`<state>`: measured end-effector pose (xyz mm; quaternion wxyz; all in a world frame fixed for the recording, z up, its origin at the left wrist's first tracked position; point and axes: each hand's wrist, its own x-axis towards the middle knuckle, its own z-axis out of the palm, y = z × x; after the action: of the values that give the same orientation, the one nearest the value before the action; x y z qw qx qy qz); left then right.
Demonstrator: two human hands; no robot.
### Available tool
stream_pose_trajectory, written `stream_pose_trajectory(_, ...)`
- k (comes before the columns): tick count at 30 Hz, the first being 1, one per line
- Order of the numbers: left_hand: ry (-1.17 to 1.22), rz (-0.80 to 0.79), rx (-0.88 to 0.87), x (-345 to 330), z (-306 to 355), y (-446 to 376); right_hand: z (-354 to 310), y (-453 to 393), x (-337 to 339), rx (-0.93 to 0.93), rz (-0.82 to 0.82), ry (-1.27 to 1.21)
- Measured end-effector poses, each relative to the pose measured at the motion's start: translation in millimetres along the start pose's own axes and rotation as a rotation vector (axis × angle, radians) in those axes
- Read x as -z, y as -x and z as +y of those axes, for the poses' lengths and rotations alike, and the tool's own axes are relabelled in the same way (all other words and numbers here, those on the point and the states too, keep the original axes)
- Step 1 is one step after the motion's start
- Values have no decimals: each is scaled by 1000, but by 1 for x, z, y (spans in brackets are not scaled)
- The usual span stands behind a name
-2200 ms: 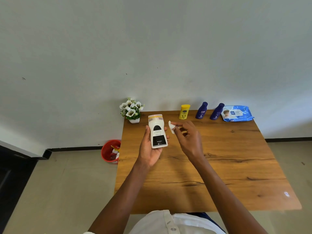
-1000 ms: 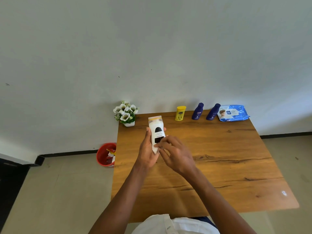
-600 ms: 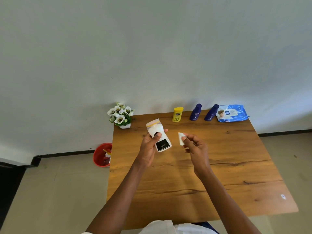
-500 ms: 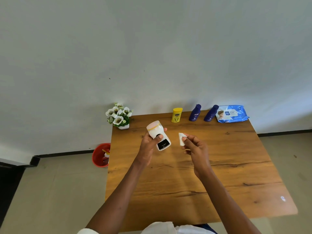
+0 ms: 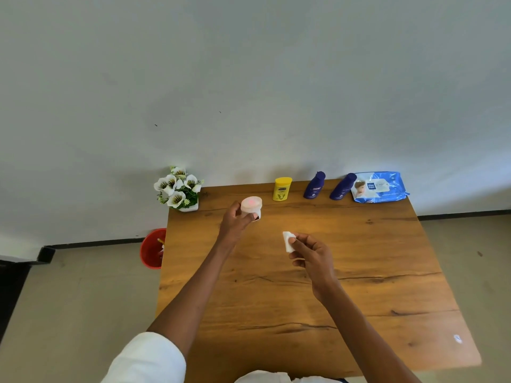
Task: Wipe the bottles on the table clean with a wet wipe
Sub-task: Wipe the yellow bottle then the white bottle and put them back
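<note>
- L hand (image 5: pixel 235 221): fingers curled round white bottle (image 5: pixel 251 208), held above counter (image 5: pixel 359 272), one end turned toward cam; body mostly hidden behind that end.
- R hand (image 5: pixel 311 252): fingers pinch folded wet wipe (image 5: pixel 287 241), wipe sticks up past fingertips; apart from white bottle, w/ bare counter between.
- Beyond both sets of fingers, along far counter edge: yellow bottle (image 5: pixel 281 189), then two dark blue bottles (image 5: pixel 314 186) (image 5: pixel 342 187), all upright, near each other, not touching.
- Blue wipes pack (image 5: pixel 380 186) just beside the R-most blue bottle, lying flat.
- Flower pot (image 5: pixel 179 189) on far corner, past L fingers.
- Red bucket (image 5: pixel 152 248) on floor beside counter, L side.
</note>
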<state>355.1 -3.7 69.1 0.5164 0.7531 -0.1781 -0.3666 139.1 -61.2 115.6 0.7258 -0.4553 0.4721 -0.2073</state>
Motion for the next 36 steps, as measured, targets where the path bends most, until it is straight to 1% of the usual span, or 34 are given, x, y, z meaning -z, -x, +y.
stream_pose_trajectory(7,-142,26,127,-10,1,-58,-3,-37,1,-144,-23,-34)
stream_pose_trajectory(13,-196,41,178,-14,-2,-100,-3,-71,1,-201,-21,-54)
stream_pose_trajectory(24,-245,-12,153,-13,-19,-144,9,-82,21,-240,-9,-34)
stream_pose_trajectory(29,-247,-12,128,-18,-20,-150,9,-81,29,-237,-9,-58)
stream_pose_trajectory(36,-212,-39,142,-17,-24,-153,11,-82,32,-238,-12,-53)
